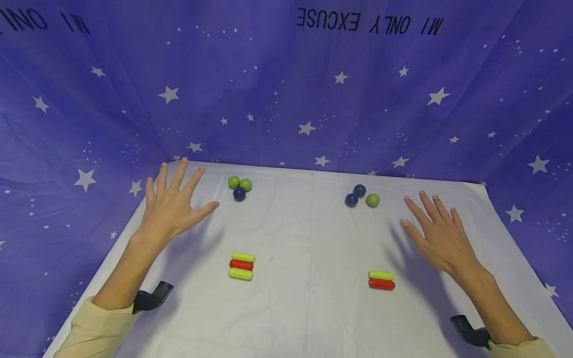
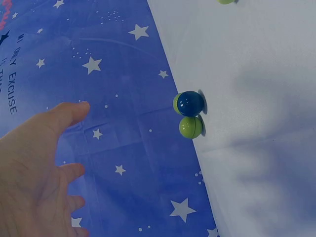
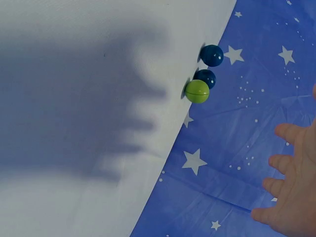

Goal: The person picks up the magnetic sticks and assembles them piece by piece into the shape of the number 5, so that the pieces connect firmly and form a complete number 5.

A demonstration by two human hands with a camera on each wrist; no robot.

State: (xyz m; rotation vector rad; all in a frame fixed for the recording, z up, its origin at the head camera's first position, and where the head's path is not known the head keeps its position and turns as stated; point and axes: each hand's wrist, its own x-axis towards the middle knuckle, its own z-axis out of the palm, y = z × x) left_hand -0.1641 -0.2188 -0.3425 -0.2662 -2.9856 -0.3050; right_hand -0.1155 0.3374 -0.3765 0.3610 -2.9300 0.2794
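We see two lime-green balls (image 1: 245, 185) grouped with one navy ball (image 1: 239, 194), and elsewhere two navy balls (image 1: 351, 200) with one lime-green ball (image 1: 372, 200), all glossy and unpatterned; we read one row of sticks as yellow (image 1: 243, 257), red (image 1: 241, 264), yellow, and the other as a yellow stick (image 1: 381, 275) beside a red stick (image 1: 382, 284); we note plain white on the table (image 1: 304, 298); around it we find violet-blue cloth (image 1: 268, 49) patterned with white stars, white dots and black lettering; we see beige sleeves (image 1: 96, 328) and black wrist mounts (image 1: 152, 297).
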